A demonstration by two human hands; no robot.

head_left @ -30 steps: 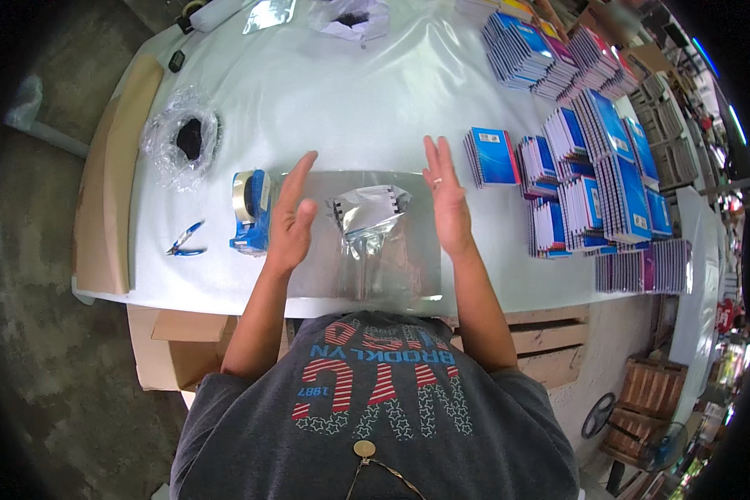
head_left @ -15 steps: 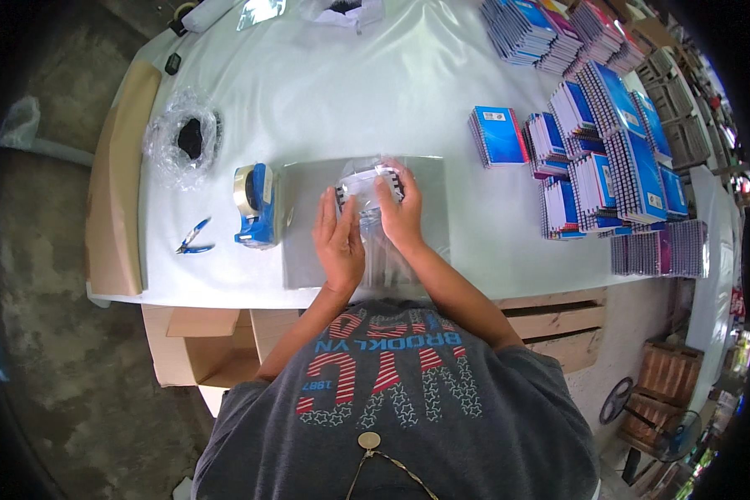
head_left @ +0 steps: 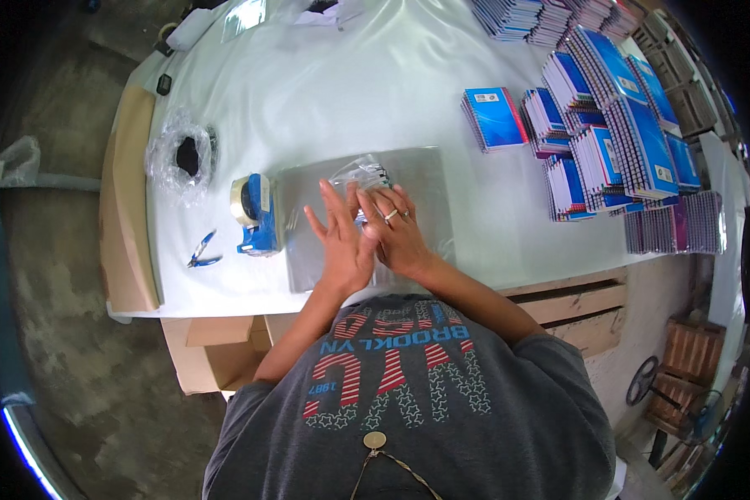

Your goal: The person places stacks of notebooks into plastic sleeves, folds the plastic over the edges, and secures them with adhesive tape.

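A small spiral-bound bundle in clear plastic point(head_left: 378, 172) lies on the grey sheets, mostly covered by my hands; a black-and-white edge shows beyond the fingertips. My left hand point(head_left: 343, 246) is open at the bundle's left side, fingers stretched and spread, its thumb side meeting the other hand. With bent fingers, my right hand point(head_left: 398, 232) reaches over the bundle and holds it; a ring is on one finger. Beneath lies a stack of clear grey plastic sheets point(head_left: 308, 250). Just left stands a blue tape dispenser point(head_left: 260, 218) with a roll of tape.
Blue-handled nippers point(head_left: 202, 250) lie left of the dispenser. Behind them sits a crumpled plastic-wrapped roll point(head_left: 179, 158), beside folded cardboard point(head_left: 129, 208). Stacked spiral notebooks point(head_left: 633, 150) fill the right side, with one smaller pile point(head_left: 496, 119) nearer. An open carton point(head_left: 217, 354) stands below the table edge.
My hands have drawn together over the bundle. My left hand has let go of its side and spread its fingers; my right hand has slid leftward across it. The view has shifted slightly.
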